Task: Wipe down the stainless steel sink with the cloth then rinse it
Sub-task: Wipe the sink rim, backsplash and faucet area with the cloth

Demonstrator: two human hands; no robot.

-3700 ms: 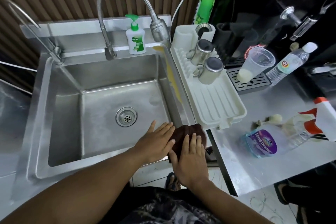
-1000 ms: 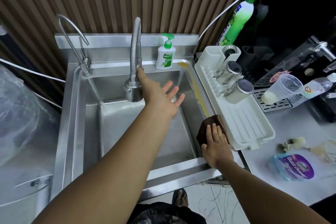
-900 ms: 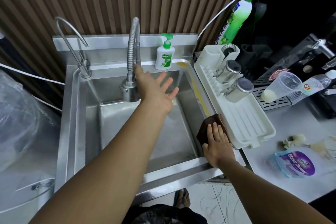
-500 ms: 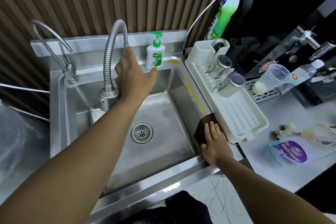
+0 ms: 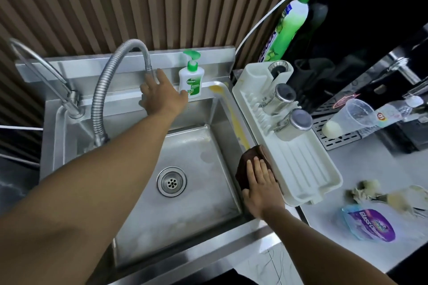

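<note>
The square stainless steel sink has a dull, smeared floor with paler patches. A yellow streak runs along its right rim from the back right corner toward the front. It is a single basin with one round perforated drain in the middle of the floor.

The one dark brown cloth is bunched into a thick pad on the sink's right rim, nearer the front right corner, and it touches the left edge of the white plastic drying rack. Its long axis runs along the rim, front to back, and its left side laps over the inner wall. The right hand lies flat on top of it, pressing rather than gripping, with the fingers straight, close together and pointing toward the back.

The left hand reaches across the basin to the back ledge, at the foot of the ribbed flexible steel tap, whose hose arches over to the left and hangs its nozzle above the basin's back left. The index finger is straight and the others bend out of sight behind the hand, so I cannot tell whether they grip anything. The thumb is just beside the one white soap pump bottle with a green top on the back ledge.

There are two taps, the second a thin curved steel spout at the back left corner. Two steel mugs lie on the rack's back half
</note>
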